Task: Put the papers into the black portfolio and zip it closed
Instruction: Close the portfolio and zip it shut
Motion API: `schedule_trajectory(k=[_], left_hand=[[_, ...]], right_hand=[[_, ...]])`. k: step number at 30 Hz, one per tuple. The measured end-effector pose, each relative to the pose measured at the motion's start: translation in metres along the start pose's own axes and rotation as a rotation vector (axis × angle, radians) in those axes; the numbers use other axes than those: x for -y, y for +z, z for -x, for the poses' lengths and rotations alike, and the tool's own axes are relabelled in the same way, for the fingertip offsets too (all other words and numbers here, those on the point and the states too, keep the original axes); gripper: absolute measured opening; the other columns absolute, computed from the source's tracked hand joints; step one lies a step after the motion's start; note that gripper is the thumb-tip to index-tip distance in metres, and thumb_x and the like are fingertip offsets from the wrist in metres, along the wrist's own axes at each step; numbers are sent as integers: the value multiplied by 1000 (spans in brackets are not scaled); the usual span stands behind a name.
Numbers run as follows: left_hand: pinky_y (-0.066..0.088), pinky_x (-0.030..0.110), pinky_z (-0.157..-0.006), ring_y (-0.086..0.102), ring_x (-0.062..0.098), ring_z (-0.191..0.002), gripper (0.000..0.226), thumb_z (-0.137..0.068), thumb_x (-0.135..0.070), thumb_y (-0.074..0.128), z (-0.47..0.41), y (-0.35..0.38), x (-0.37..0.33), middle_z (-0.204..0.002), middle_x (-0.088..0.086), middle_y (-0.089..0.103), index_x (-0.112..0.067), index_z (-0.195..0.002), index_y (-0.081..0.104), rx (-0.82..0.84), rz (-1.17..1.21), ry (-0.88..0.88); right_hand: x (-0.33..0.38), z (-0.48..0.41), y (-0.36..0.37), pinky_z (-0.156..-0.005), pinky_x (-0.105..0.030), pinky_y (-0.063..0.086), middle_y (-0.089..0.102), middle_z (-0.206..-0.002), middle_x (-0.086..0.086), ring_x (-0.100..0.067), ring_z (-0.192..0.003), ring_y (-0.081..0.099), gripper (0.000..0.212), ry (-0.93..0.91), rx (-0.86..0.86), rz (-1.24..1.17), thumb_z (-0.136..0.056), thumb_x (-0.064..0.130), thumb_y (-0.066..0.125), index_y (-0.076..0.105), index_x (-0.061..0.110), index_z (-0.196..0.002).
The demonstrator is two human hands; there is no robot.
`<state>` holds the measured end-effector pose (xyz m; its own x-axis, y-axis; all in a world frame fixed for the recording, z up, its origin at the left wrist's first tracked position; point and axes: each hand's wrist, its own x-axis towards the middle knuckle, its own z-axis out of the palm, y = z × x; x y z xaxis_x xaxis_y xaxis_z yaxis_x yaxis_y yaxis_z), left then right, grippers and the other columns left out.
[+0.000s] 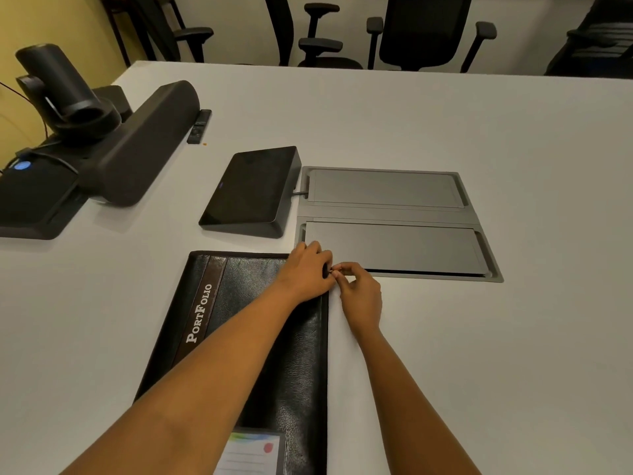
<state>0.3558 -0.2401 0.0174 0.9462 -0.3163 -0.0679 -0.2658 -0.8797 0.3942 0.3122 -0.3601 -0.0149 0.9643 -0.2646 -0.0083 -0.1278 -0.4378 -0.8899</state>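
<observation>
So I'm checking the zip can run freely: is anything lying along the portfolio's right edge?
Nothing visible does. The right hand pinches the zip pull at the far corner, and the right edge of the portfolio lies bare.

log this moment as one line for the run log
step: zipping | portfolio: closed, flat on table | left hand: holds far right corner | right hand: pinches zipper pull

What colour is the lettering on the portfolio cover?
White lettering on a brown strip down the black portfolio, clearest in the head view.
</observation>
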Motion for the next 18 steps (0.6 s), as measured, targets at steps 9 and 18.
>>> schedule_trajectory(k=[9,18], left_hand=[[49,26,-75,63,23,-91,16,-87,-12,61,-14,-13,-11,-106,12,69,-4,-93,73,69,227,-202],[50,34,-80,64,28,-96,22,-92,-24,57,-16,-13,-15,-103,12,71,-8,-96,71,5,171,-276]], right_hand=[[-5,-5,-9,-71,-29,54,66,-73,7,-7,-62,59,28,54,256,39,-93,46,42,58,25,-84],[0,-3,-3,-72,-32,49,70,-87,-3,-17,-77,63,36,-24,515,394,-90,55,41,52,22,-82]])
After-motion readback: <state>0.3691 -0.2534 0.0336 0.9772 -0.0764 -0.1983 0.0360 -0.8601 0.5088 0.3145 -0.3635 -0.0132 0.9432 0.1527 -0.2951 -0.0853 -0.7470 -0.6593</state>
